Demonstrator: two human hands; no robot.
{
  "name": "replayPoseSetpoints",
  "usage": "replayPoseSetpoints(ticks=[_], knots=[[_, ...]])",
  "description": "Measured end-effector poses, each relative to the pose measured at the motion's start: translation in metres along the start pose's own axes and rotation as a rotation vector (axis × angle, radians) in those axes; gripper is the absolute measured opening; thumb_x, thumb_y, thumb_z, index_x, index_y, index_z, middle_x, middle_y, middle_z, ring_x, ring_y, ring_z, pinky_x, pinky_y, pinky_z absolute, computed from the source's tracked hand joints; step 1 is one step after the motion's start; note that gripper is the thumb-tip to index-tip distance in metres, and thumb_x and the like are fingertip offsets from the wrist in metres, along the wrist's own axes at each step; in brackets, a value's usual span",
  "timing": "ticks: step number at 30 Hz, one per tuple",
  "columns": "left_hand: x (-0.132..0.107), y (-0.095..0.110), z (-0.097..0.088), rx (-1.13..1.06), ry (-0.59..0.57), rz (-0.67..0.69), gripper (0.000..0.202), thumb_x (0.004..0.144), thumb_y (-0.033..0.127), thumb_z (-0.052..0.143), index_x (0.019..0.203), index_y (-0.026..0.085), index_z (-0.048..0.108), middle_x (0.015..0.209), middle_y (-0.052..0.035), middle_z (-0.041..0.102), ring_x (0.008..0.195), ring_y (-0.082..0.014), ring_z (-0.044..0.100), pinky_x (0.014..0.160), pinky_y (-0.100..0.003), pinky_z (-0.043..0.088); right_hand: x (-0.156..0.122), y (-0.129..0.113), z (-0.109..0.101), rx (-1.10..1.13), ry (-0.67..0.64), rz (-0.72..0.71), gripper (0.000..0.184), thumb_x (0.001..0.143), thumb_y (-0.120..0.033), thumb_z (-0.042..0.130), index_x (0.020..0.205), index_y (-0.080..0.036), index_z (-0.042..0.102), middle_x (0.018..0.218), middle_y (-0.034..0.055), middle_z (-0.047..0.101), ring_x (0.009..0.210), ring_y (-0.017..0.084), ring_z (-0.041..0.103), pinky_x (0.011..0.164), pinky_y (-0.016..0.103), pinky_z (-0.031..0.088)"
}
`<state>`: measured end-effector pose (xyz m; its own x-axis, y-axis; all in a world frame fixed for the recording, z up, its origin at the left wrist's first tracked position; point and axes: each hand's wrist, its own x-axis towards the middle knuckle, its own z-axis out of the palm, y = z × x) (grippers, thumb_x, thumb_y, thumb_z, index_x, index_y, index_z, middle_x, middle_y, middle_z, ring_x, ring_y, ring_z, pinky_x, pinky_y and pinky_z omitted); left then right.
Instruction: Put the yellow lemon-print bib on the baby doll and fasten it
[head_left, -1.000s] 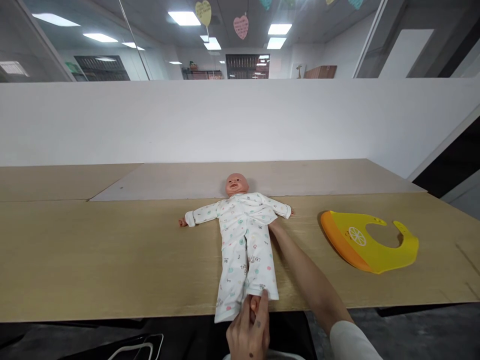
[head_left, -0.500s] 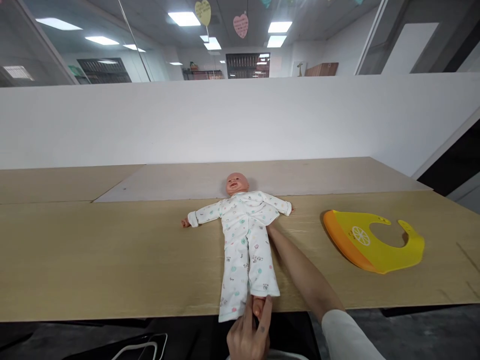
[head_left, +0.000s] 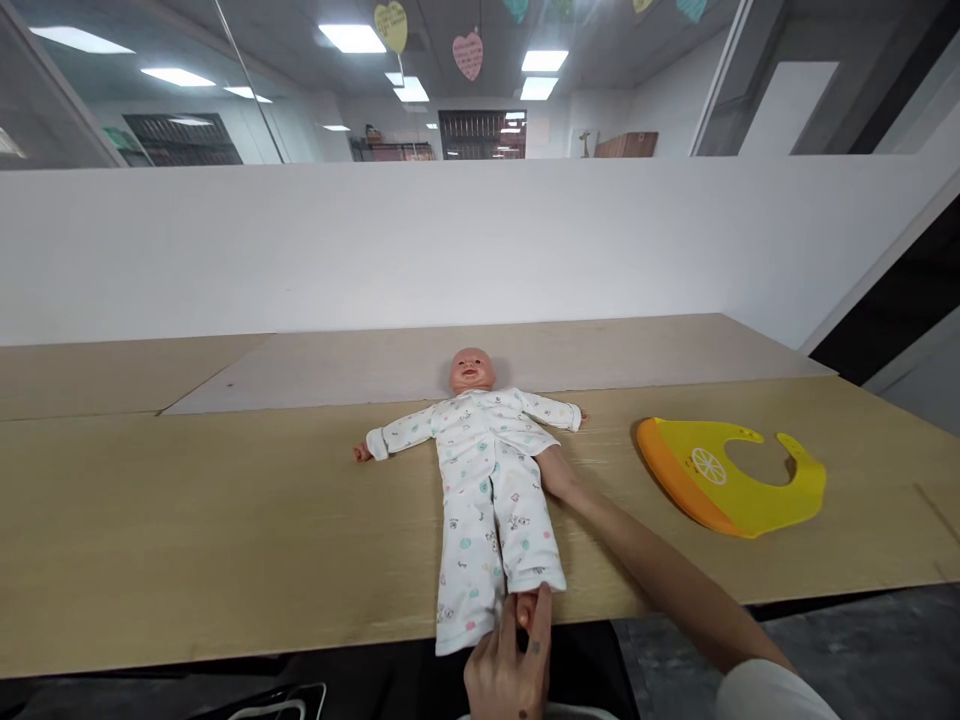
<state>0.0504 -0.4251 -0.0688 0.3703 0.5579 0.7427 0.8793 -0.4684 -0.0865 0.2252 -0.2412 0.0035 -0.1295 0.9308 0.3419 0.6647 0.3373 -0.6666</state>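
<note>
A baby doll [head_left: 473, 370] lies on its back in a white patterned top [head_left: 469, 430] and matching trousers [head_left: 466, 540], its arms spread. My left hand [head_left: 510, 665] is at the table's front edge, with two fingers on either side of the doll's bare foot [head_left: 526, 608], just below the trouser cuff. My right hand [head_left: 551, 468] reaches in at the doll's hip, under the hem of the top. Only the back of that hand and the wrist show; its fingers are hidden. The other trouser leg hangs slightly over the table edge, its foot out of sight.
A yellow and orange bib [head_left: 750, 495] with a citrus slice print lies on the wooden table [head_left: 225, 530] to the right. A white wall [head_left: 375, 245] with glass above stands behind the table. A white cable [head_left: 274, 708] shows below the front edge.
My right hand has drawn back a little from beneath the doll's top, so more of it shows. My left hand stays at the foot. The whole view has shifted slightly.
</note>
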Motion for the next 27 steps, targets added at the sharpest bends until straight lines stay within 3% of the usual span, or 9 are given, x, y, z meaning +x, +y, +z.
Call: replayPoseSetpoints(ticks=[2,5,8,12,14,17,19,24,27], knots=[[0.001,-0.004,-0.001,0.003,-0.005,0.019,0.045,0.078,0.006,0.067,0.115,0.031,0.075,0.096,-0.0083,0.075,0.054,-0.0129,0.064,0.053,-0.022,0.051,-0.011,0.011,0.000,-0.080,-0.083,-0.005,0.042,0.094,-0.019,0.037,0.126,-0.014,0.063,0.127,0.0109,0.062,0.123,0.017,0.055,0.111,0.030,0.041],[0.005,-0.010,-0.003,-0.045,0.043,0.048,0.037,0.082,0.012,0.066,0.116,0.026,0.073,0.093,-0.0076,0.075,0.057,-0.0136,0.065,0.053,-0.023,0.050,-0.026,0.020,-0.004,-0.335,-0.097,0.130,0.036,0.091,-0.018,0.041,0.115,-0.015,0.068,0.118,0.0106,0.067,0.110,0.020,0.062,0.099,0.030,0.047],[0.010,-0.014,-0.002,-0.105,0.123,0.045,0.028,0.084,0.012,0.064,0.110,0.018,0.072,0.088,-0.0071,0.075,0.061,-0.0145,0.067,0.055,-0.024,0.049,-0.032,0.020,-0.009,-0.514,0.007,0.221,0.031,0.094,-0.026,0.043,0.106,-0.014,0.068,0.107,0.0110,0.068,0.101,0.021,0.062,0.088,0.030,0.047],[0.016,-0.012,-0.001,-0.162,0.165,-0.027,0.020,0.092,0.012,0.053,0.107,0.013,0.065,0.080,-0.0067,0.074,0.060,-0.0146,0.067,0.057,-0.026,0.048,-0.026,0.018,-0.009,-0.644,0.193,0.101,0.035,0.091,-0.028,0.051,0.121,-0.012,0.062,0.118,0.0145,0.060,0.115,0.026,0.053,0.096,0.036,0.044],[0.019,-0.011,-0.002,-0.167,0.148,-0.022,0.020,0.094,0.013,0.048,0.108,0.010,0.062,0.075,-0.0055,0.072,0.058,-0.0131,0.066,0.056,-0.025,0.046,-0.021,0.019,-0.008,-0.622,0.200,0.030,0.037,0.089,-0.022,0.054,0.125,-0.016,0.061,0.122,0.0123,0.059,0.116,0.025,0.050,0.099,0.038,0.043],[0.023,-0.011,-0.003,-0.150,0.126,0.012,0.018,0.096,0.015,0.046,0.105,0.010,0.061,0.072,-0.0043,0.070,0.056,-0.0130,0.065,0.055,-0.025,0.046,-0.017,0.020,-0.006,-0.446,0.191,-0.167,0.024,0.093,-0.018,0.048,0.108,-0.017,0.067,0.110,0.0091,0.064,0.105,0.019,0.055,0.095,0.034,0.044],[0.022,-0.011,-0.003,-0.144,0.096,0.032,0.018,0.096,0.016,0.046,0.105,0.012,0.061,0.074,-0.0042,0.070,0.057,-0.0139,0.066,0.054,-0.026,0.046,-0.015,0.017,-0.006,-0.345,0.191,-0.271,0.026,0.096,-0.022,0.044,0.102,-0.015,0.068,0.103,0.0085,0.066,0.099,0.016,0.057,0.092,0.032,0.046],[0.013,-0.009,0.003,-0.109,-0.013,0.073,0.026,0.089,0.016,0.056,0.114,0.017,0.064,0.085,-0.0064,0.071,0.068,-0.0171,0.069,0.058,-0.026,0.050,-0.014,-0.002,-0.006,-0.196,0.282,-0.359,0.029,0.098,-0.025,0.041,0.105,-0.015,0.068,0.109,0.0094,0.065,0.104,0.015,0.060,0.094,0.029,0.048],[0.009,-0.006,0.006,-0.085,-0.048,0.069,0.033,0.085,0.015,0.060,0.117,0.018,0.064,0.090,-0.0078,0.072,0.073,-0.0188,0.070,0.060,-0.027,0.053,-0.018,-0.013,-0.002,-0.184,0.235,-0.395,0.026,0.098,-0.022,0.043,0.105,-0.016,0.067,0.108,0.0085,0.065,0.102,0.014,0.060,0.092,0.027,0.049]])
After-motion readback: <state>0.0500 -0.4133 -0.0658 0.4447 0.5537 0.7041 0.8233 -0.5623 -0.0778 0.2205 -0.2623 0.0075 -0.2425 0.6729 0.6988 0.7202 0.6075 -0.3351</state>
